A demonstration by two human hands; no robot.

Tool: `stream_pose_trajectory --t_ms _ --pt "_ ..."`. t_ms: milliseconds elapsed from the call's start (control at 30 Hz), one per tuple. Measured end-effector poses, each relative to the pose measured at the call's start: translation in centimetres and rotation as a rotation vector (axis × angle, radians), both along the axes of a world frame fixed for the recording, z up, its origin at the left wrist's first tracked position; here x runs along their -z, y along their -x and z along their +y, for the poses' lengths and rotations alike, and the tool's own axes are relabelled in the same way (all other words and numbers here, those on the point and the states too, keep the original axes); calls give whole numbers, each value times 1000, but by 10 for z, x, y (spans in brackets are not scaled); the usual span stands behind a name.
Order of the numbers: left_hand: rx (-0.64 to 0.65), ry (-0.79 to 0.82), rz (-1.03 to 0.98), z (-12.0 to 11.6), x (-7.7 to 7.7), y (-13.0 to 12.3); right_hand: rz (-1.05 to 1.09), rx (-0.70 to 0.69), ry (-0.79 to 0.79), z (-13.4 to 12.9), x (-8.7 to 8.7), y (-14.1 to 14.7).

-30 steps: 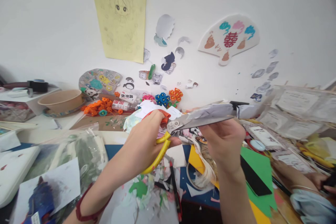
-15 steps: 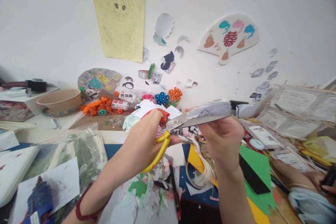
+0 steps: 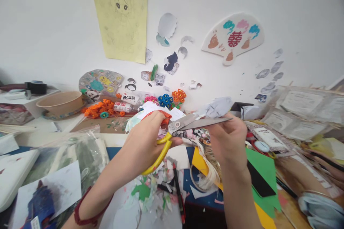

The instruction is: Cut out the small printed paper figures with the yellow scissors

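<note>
My left hand [image 3: 143, 143] is closed around the yellow and red handles of a pair of scissors [image 3: 176, 126]. The blades point right and are a little apart. A small white paper piece with dark drawn lines [image 3: 217, 107] stands between and above them. My right hand [image 3: 228, 139] pinches this paper from below and behind, at the tip of the lower blade; its fingertips are partly hidden. Under both hands lie paper scraps [image 3: 161, 186], among them a green one, and a red and black pen [image 3: 178, 193].
Green sheets [image 3: 264, 171] and a tape roll [image 3: 197, 179] lie near my right forearm. At right another person's arm [image 3: 292, 175] rests on the table. A round tub [image 3: 60, 101], pipe-cleaner flowers [image 3: 165, 100] and a plastic bottle [image 3: 126, 106] stand along the wall.
The scissor blades have parted slightly, and the paper has risen and turned above the lower blade. At right, the other person's arm has shifted and a hand now holds a dark object farther back.
</note>
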State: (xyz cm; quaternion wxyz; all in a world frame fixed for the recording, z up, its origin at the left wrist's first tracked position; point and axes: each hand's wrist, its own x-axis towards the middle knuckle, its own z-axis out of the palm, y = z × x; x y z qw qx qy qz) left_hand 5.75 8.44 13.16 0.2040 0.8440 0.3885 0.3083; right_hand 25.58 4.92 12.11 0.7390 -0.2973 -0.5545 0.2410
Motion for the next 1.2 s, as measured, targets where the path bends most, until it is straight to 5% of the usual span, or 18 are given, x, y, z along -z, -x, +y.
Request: stream_pose_trajectory --t_ms 400,667,867,967,1200 --pt "23 46 -34 -3 -2 -3 142 -16 205 -11 -9 5" --pt "59 69 -88 9 -7 20 170 -87 269 -24 -18 3" --pt "56 175 -525 -5 -5 5 223 -284 459 -33 -21 5" --pt "168 271 -731 -20 -3 -6 231 -393 539 -37 -19 11" --pt "318 365 -770 -40 -11 -10 38 -490 492 -38 -15 20"
